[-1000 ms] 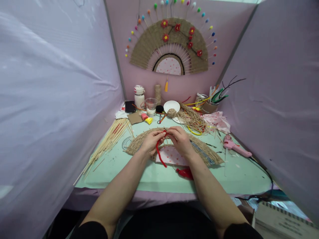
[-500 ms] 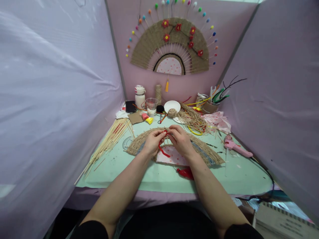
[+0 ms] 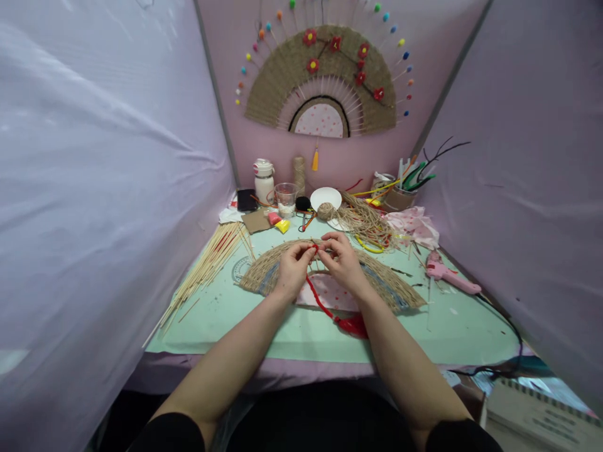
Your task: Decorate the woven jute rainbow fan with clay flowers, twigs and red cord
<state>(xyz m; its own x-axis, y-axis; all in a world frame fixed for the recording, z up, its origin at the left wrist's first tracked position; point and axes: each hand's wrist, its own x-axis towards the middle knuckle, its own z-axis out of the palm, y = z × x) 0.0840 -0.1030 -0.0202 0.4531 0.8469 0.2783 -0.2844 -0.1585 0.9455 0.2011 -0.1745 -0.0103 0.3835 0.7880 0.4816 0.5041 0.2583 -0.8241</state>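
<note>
My left hand (image 3: 294,269) and my right hand (image 3: 342,260) meet over a woven twine fan (image 3: 391,285) that lies on the table. Between the fingertips of both hands is one end of a red pipe cleaner (image 3: 316,295), bent into a small curl. Its long part hangs down across the fan's pink dotted half-round centre (image 3: 330,292). The lower end reaches a glossy red bundle (image 3: 351,325) by my right forearm; whether they are joined I cannot tell. Both hands are closed in a pinch, the right with its outer fingers raised.
Thin bamboo sticks (image 3: 207,263) lie left of the fan. A pink glue gun (image 3: 450,275) with a black cord rests on the right. Behind stand a white bottle (image 3: 264,182), a clear cup (image 3: 286,201), a white bowl (image 3: 325,199) and loose twine (image 3: 367,220). A finished fan (image 3: 277,88) hangs on the wall.
The pipe cleaner's free length now stretches down to the red bundle instead of curling short beneath my left hand. My right outer fingers have lifted a little, and the view has shifted slightly.
</note>
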